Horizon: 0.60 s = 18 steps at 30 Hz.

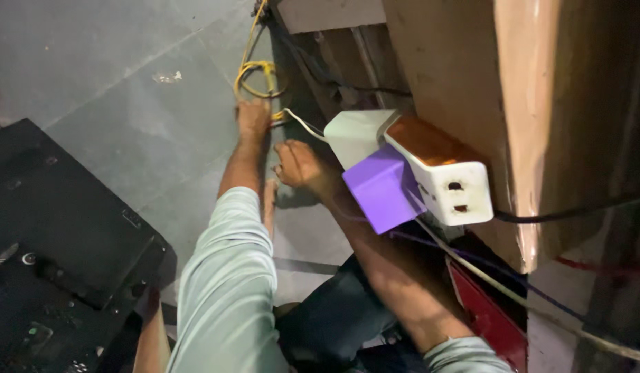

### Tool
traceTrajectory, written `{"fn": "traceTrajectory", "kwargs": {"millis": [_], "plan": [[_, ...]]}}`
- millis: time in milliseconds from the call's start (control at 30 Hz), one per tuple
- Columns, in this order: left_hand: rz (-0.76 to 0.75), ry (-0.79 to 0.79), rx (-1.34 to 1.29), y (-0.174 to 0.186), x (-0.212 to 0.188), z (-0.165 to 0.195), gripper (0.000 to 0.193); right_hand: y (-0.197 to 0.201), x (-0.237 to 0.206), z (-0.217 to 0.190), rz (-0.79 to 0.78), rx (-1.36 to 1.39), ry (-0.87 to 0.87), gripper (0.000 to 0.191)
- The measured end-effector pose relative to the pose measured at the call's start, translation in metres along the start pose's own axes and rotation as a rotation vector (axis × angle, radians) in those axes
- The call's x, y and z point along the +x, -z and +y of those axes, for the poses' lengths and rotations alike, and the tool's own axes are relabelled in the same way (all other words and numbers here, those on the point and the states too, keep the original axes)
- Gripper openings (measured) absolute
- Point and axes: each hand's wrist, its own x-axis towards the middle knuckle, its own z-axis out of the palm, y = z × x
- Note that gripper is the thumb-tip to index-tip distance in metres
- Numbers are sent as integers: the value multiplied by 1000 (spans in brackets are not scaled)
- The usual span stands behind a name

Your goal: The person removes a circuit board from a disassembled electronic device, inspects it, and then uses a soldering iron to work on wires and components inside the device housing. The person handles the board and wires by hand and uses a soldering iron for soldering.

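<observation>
My left hand (253,119) reaches down to the grey floor and grips a yellow cable (253,72) that lies coiled near a wooden cabinet. Just to its right, my right hand (299,166) pinches a white cable (307,127) between its fingers. That white cable runs up toward a white box (354,135). Close to the camera hang a purple plug adapter (381,188) and a white power strip (453,181) with an orange top face, partly covering my right forearm.
A black computer case (57,235) lies at the left on the floor. A wooden panel (472,76) fills the upper right. Black, purple and white cables run along the right, beside a red object (482,304).
</observation>
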Motion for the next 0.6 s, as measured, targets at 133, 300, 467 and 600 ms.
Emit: {"fn": "traceTrajectory", "kwargs": {"millis": [133, 300, 467, 600], "plan": [[-159, 58, 111, -25, -18, -26, 27, 6, -3, -1, -112, 63, -121, 45], [402, -242, -171, -2, -47, -69, 14, 8, 0, -5, -155, 36, -213, 44], [574, -284, -653, 68, -100, -106, 16, 2, 12, -15, 40, -206, -259, 64], [616, -205, -805, 117, -142, -119, 20, 4, 29, -23, -124, 325, -570, 67]]}}
